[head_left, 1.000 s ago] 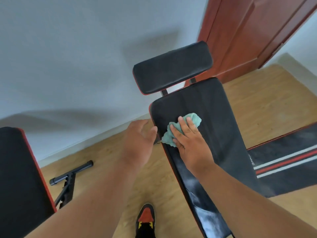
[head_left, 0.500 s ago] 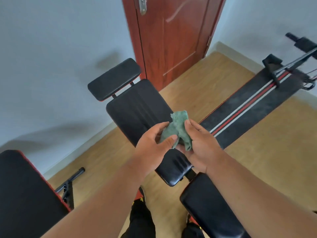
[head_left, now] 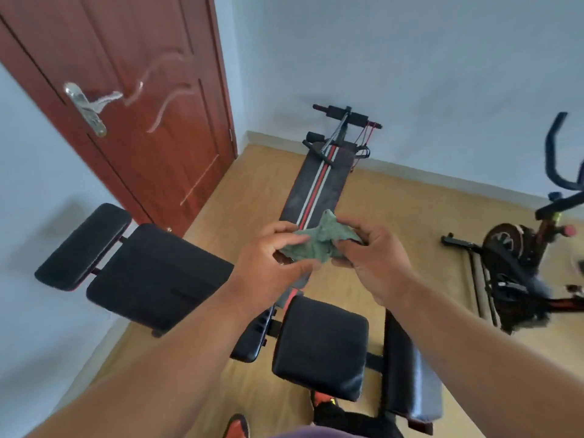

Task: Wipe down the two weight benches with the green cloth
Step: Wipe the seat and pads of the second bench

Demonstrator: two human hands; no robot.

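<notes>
both hands hold the green cloth (head_left: pixel 313 245) up in the air between them, above the benches and touching neither. the left hand (head_left: pixel 268 259) pinches the cloth's left side, thumb on the near face and fingers curled over the top edge. the right hand (head_left: pixel 374 259) grips the right side, fingers folded round the fabric. i read the cloth as bunched and creased, one corner sticking up at the top.

directly below the hands, the nearer bench (head_left: pixel 151 273) runs from lower right to upper left: a wide black back pad, tilted, and a separate black head pad (head_left: pixel 83 246) beyond it on two short posts, near the wall. a square black seat pad (head_left: pixel 319 346) sits under my right forearm, and a long narrow black pad (head_left: pixel 407 374) lies just to its right.

behind the cloth i see a second bench (head_left: pixel 316 188), black with red and white stripes down its length, stretching away to the far wall, with a foot bar and red cords at its far end.

outward from there: a reddish-brown door (head_left: pixel 142 121) with a silver handle at upper left, an exercise bike (head_left: pixel 518 267) at right, blurred. the wooden floor (head_left: pixel 395 197) is pale. red-and-black shoes (head_left: pixel 322 403) show at the bottom edge.
</notes>
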